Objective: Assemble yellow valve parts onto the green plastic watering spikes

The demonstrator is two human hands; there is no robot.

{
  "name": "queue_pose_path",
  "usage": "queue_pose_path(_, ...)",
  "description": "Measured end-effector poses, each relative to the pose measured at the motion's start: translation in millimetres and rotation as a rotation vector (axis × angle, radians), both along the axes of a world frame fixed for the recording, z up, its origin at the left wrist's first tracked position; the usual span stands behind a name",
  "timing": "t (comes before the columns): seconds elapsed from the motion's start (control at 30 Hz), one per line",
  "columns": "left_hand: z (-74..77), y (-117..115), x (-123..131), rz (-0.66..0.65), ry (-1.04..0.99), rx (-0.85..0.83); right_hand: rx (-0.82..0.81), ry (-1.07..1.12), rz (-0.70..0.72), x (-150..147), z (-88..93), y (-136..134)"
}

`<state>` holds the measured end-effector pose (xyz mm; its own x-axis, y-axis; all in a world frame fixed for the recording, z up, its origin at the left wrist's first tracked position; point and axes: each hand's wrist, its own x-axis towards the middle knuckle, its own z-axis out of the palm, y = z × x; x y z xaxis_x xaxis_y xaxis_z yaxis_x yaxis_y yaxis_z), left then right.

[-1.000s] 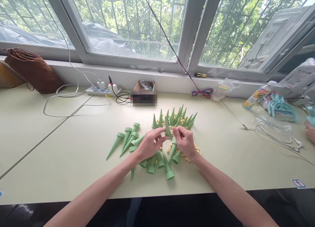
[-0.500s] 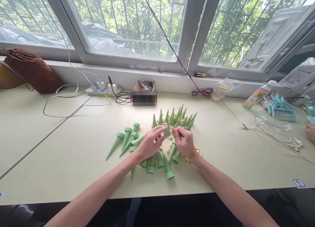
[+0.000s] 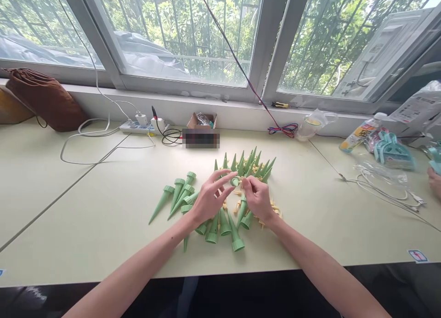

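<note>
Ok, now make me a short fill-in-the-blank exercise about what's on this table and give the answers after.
1. The cone between the left hand and right hand is coloured ____.
2. The standing cones beyond the hands point their tips ____.
3. The brown bag lies toward the picture's ____ edge.
4. The bottle has a ____ cap.

Missing words: green; up; left; white.

One green cone [image 3: 235, 182] is held, tip towards the viewer, among other green cones [image 3: 237, 243] and small yellow pegs [image 3: 237, 193].
</note>
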<state>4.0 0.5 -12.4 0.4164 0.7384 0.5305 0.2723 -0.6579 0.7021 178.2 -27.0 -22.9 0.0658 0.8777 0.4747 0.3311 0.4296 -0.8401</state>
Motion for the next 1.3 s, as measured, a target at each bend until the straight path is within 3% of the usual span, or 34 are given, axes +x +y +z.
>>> queue_pose_path(0.2, 7.7, -1.9, -0.1, 0.032, -0.096, -0.319, 0.032, 0.005, -0.047, 1.3, 1.5, -0.6)
queue_pose_path(0.33, 8.2, -2.0, -0.6, -0.035, -0.039, -0.503, 0.069, -0.043, 0.036, 0.0, 1.2, -2.3)
queue_pose_path(0.47, 8.3, -1.5, -0.9, -0.076, -0.002, -0.569, 0.062, -0.056, 0.088, -1.3, 0.9, -3.7)
queue_pose_path(0.77, 4.8, -0.7, -2.0, -0.133, -0.033, -0.477, 0.055, -0.043, 0.068, 0.1, 1.5, -1.7)
queue_pose_path(1.1, 0.4, 1.4, -1.0, -0.071, -0.082, -0.058, 0.056, -0.035, 0.090, -1.0, 1.1, -2.2)
queue_pose_path(1.3, 1.9, 0.6, -0.3, -0.058, -0.082, -0.086, 0.057, -0.045, 0.089, -1.9, 1.1, -2.4)
